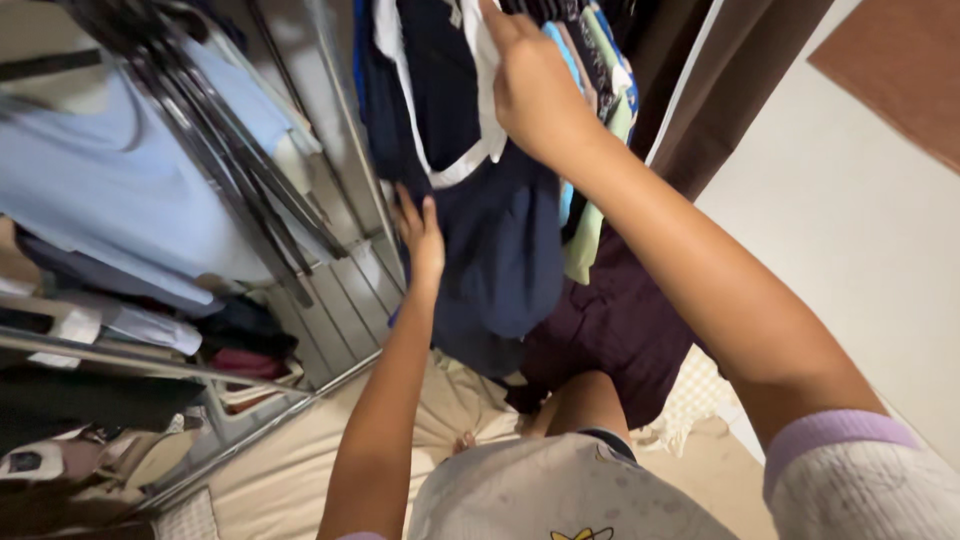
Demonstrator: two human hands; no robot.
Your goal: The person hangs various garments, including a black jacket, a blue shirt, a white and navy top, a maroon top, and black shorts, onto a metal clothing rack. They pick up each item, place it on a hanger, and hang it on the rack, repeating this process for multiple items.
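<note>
At the top centre of the frame, the right hand [535, 90] grips the white trim [487, 110] of a hanging navy garment [500, 240]. The left hand [420, 235] lies flat and open against its left edge, beside a metal rack [345, 130]

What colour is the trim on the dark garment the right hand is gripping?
White trim on a navy blue garment, gripped by the right hand; the head view shows it.

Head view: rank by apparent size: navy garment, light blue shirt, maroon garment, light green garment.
1. Light blue shirt and navy garment: look alike; the shirt is cut off by the frame, so unranked.
2. Maroon garment.
3. Light green garment, mostly hidden.
</note>
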